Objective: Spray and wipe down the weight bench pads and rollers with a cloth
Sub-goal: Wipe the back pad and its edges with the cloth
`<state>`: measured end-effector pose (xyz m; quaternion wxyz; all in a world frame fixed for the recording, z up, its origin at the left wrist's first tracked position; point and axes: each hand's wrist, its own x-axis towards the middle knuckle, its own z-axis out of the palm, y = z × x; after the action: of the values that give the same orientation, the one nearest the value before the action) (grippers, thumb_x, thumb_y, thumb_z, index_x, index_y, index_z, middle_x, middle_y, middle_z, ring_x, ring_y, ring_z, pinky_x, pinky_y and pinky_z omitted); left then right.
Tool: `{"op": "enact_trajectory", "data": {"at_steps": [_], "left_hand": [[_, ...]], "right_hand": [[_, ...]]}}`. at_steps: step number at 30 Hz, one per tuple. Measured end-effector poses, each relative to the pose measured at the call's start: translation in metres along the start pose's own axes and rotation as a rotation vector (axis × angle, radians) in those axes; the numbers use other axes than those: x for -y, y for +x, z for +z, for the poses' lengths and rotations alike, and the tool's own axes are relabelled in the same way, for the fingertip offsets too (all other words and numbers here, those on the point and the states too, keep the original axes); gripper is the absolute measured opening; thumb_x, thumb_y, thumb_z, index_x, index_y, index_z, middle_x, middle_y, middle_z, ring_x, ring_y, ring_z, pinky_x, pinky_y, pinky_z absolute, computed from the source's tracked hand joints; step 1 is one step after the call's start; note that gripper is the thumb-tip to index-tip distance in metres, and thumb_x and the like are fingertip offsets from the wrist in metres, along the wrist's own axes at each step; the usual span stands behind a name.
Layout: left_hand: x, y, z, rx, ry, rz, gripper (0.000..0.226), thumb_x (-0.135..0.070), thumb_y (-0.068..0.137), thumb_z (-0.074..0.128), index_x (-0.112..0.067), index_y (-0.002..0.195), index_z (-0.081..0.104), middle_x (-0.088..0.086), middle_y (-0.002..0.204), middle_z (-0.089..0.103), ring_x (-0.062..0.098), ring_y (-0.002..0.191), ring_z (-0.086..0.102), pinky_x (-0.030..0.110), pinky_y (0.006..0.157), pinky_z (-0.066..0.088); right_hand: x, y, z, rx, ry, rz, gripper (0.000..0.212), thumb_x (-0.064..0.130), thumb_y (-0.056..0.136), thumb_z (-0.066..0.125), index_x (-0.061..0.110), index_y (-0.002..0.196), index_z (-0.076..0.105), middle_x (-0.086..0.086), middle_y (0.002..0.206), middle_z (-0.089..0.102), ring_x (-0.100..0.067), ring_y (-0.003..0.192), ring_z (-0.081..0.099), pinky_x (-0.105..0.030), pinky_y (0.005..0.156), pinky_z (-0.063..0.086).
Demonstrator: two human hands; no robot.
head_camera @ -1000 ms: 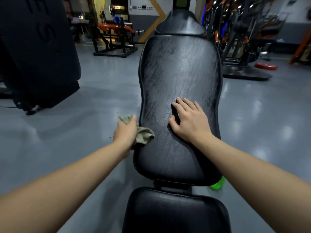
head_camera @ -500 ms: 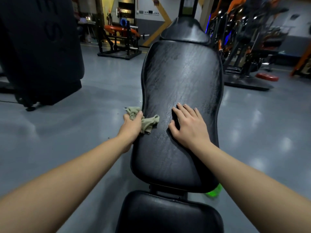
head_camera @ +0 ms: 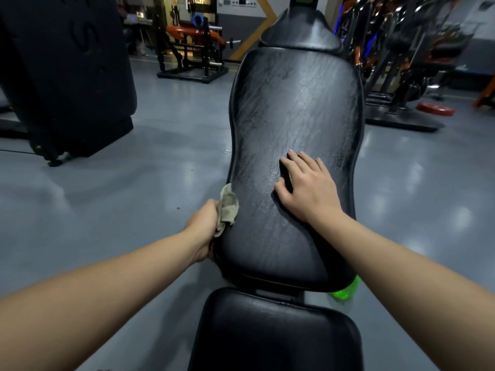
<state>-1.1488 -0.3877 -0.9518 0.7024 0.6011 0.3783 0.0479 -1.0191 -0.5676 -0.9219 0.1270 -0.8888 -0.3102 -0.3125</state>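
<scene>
The long black back pad (head_camera: 294,116) of the weight bench runs away from me, its surface streaked and wet-looking. My left hand (head_camera: 205,226) grips a crumpled beige cloth (head_camera: 227,207) against the pad's left edge. My right hand (head_camera: 308,188) lies flat on the middle of the pad, fingers spread. The black seat pad (head_camera: 276,330) sits nearest me, and a smaller black head pad (head_camera: 300,30) caps the far end. A green spray bottle (head_camera: 345,291) shows partly on the floor under the back pad's right corner.
Grey glossy floor (head_camera: 160,170) lies on both sides of the bench. A large black machine housing (head_camera: 67,76) stands at the left. An orange and black bench (head_camera: 192,46) is at the back left, with more racks (head_camera: 396,62) and a red plate (head_camera: 435,109) at the right.
My left hand has slid the cloth back towards me along the pad's left edge, off the top surface. My right hand has stayed flat on the pad.
</scene>
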Motion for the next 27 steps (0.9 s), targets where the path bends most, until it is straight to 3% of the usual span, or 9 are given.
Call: {"op": "enact_trajectory", "data": {"at_steps": [4, 6, 8, 10, 15, 17, 20, 24, 27], "left_hand": [[-0.049, 0.015, 0.008, -0.209, -0.080, 0.260, 0.049, -0.055, 0.072, 0.051, -0.019, 0.100, 0.068, 0.011, 0.108, 0.074, 0.029, 0.090, 0.069, 0.044, 0.090, 0.057], [-0.073, 0.002, 0.013, -0.259, -0.044, 0.427, 0.058, -0.065, 0.082, 0.051, -0.020, 0.118, 0.056, 0.008, 0.116, 0.069, 0.029, 0.101, 0.066, 0.043, 0.097, 0.053], [-0.075, -0.012, 0.018, -0.271, 0.031, 0.625, 0.041, -0.060, 0.096, 0.054, -0.025, 0.118, 0.048, 0.000, 0.114, 0.067, 0.025, 0.105, 0.063, 0.034, 0.094, 0.049], [-0.052, -0.025, 0.024, -0.235, 0.123, 0.716, 0.035, -0.053, 0.097, 0.060, -0.024, 0.116, 0.051, -0.006, 0.110, 0.066, 0.019, 0.103, 0.062, 0.028, 0.086, 0.044], [0.004, -0.039, 0.039, -0.350, 0.644, 0.882, 0.046, -0.042, 0.088, 0.070, -0.011, 0.119, 0.057, 0.008, 0.119, 0.056, 0.030, 0.116, 0.045, 0.039, 0.100, 0.038], [0.004, -0.039, 0.033, -0.365, 0.704, 0.940, 0.046, -0.041, 0.085, 0.074, -0.010, 0.114, 0.059, 0.010, 0.114, 0.057, 0.033, 0.113, 0.043, 0.042, 0.098, 0.038], [-0.008, -0.036, 0.027, -0.365, 0.585, 0.973, 0.041, -0.035, 0.083, 0.079, -0.009, 0.107, 0.057, 0.009, 0.106, 0.051, 0.034, 0.109, 0.044, 0.035, 0.094, 0.034], [-0.025, -0.038, 0.031, -0.353, 0.442, 0.976, 0.041, -0.034, 0.085, 0.077, -0.009, 0.105, 0.052, 0.012, 0.110, 0.050, 0.035, 0.111, 0.047, 0.040, 0.098, 0.038], [-0.020, -0.043, 0.044, -0.296, 0.533, 1.122, 0.046, -0.030, 0.082, 0.078, -0.005, 0.110, 0.053, 0.017, 0.114, 0.051, 0.036, 0.109, 0.047, 0.042, 0.097, 0.038]], "right_hand": [[-0.001, 0.000, -0.001, 0.014, 0.000, -0.004, 0.058, 0.044, 0.092, 0.044, 0.017, 0.142, 0.058, -0.006, 0.154, 0.049, -0.026, 0.145, 0.041, -0.052, 0.121, 0.028], [-0.001, -0.001, -0.001, 0.013, -0.002, -0.003, 0.058, 0.044, 0.093, 0.044, 0.017, 0.142, 0.058, -0.005, 0.154, 0.049, -0.026, 0.145, 0.041, -0.051, 0.121, 0.028], [-0.001, -0.001, 0.000, 0.005, 0.001, -0.007, 0.057, 0.043, 0.092, 0.044, 0.017, 0.141, 0.059, -0.005, 0.153, 0.049, -0.026, 0.144, 0.042, -0.052, 0.121, 0.029], [0.000, -0.001, 0.001, -0.008, 0.003, -0.009, 0.057, 0.043, 0.092, 0.045, 0.016, 0.140, 0.060, -0.006, 0.153, 0.050, -0.027, 0.143, 0.043, -0.052, 0.120, 0.030], [-0.004, -0.004, -0.005, -0.014, 0.075, -0.038, 0.051, 0.037, 0.091, 0.048, 0.015, 0.133, 0.065, -0.007, 0.150, 0.053, -0.025, 0.139, 0.048, -0.049, 0.118, 0.034], [-0.009, -0.003, -0.009, -0.070, 0.187, -0.035, 0.040, 0.032, 0.091, 0.053, 0.016, 0.123, 0.069, -0.004, 0.145, 0.059, -0.022, 0.130, 0.055, -0.040, 0.111, 0.042], [-0.032, -0.004, -0.022, -0.210, 0.254, 0.138, 0.029, 0.028, 0.090, 0.056, 0.017, 0.112, 0.071, -0.001, 0.123, 0.068, -0.022, 0.113, 0.058, -0.037, 0.092, 0.051], [-0.096, -0.009, -0.035, -0.242, 0.264, 0.650, 0.025, 0.029, 0.096, 0.051, 0.019, 0.111, 0.068, -0.005, 0.117, 0.061, -0.028, 0.112, 0.056, -0.038, 0.085, 0.046], [-0.150, -0.050, -0.021, 0.075, 0.217, 0.826, 0.032, 0.024, 0.097, 0.050, 0.016, 0.125, 0.063, -0.015, 0.122, 0.064, -0.036, 0.115, 0.058, -0.040, 0.094, 0.046]]}}
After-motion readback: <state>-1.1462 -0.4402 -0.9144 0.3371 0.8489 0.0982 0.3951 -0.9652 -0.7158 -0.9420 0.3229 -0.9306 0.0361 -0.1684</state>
